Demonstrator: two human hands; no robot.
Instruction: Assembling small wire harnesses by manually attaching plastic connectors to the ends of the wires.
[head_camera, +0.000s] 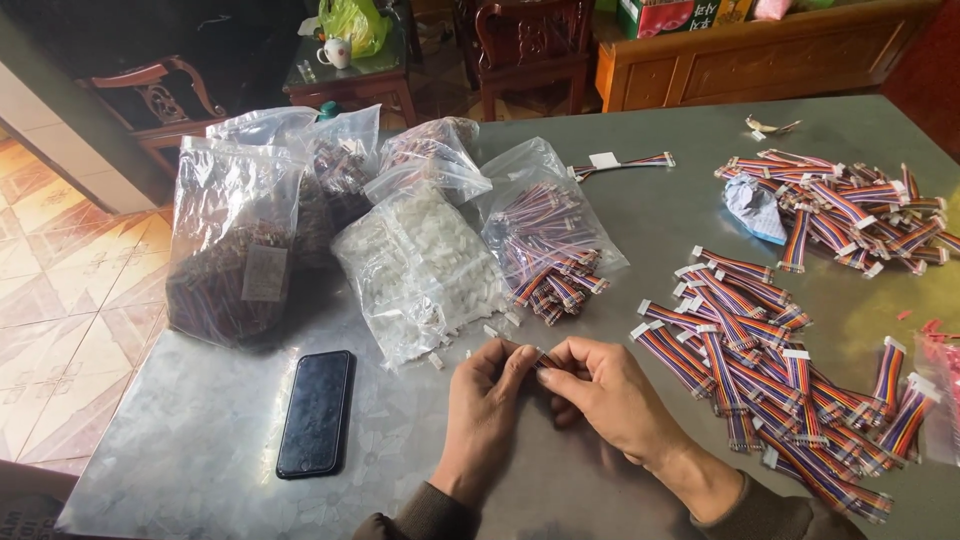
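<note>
My left hand (485, 405) and my right hand (605, 395) meet above the grey table (640, 215), fingertips pinched together on a small cable end with a white connector (538, 360). Most of that piece is hidden by the fingers. To the right of my right hand lies a heap of short rainbow ribbon cables (770, 390) with white connectors. Just beyond my hands, an open clear bag of white plastic connectors (420, 270) spills a few loose pieces onto the table.
A black phone (316, 412) lies face up left of my hands. Clear bags of cables (545, 240) and darker parts (235, 260) stand at the back left. A second cable heap (850, 210) is far right. Wooden chairs and a bench stand beyond.
</note>
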